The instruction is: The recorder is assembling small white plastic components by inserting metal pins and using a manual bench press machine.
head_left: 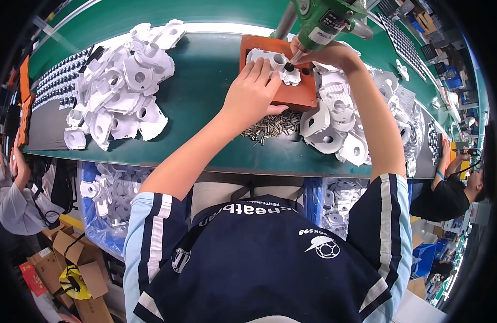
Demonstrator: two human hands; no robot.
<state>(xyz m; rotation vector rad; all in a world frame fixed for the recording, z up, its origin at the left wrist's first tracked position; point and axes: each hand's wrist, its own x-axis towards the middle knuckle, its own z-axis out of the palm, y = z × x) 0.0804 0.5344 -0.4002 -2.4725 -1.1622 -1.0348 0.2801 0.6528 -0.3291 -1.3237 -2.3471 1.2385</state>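
Observation:
A white moulded plastic part [290, 77] with a round collar sits in an orange fixture block [298, 100] on the green bench. My left hand [251, 89] holds the part down, fingers laid together across its left side and thumb at the block's near edge. Above the block hangs a green spindle machine [324, 24], its narrow tip pointing down toward the part. At that tip is my right hand [332, 55], fingers bent and drawn together; whatever they pinch is hidden. A small black piece [289, 67] shows on the part below the tip.
Loose metal screws [272, 125] lie in front of the block. White plastic parts form a left heap [124, 81] and a right heap [337, 116]. Small dark-and-silver pieces [54, 81] stand in rows far left. Lined bins [116, 196] sit below the bench; co-workers [453, 185] are at both sides.

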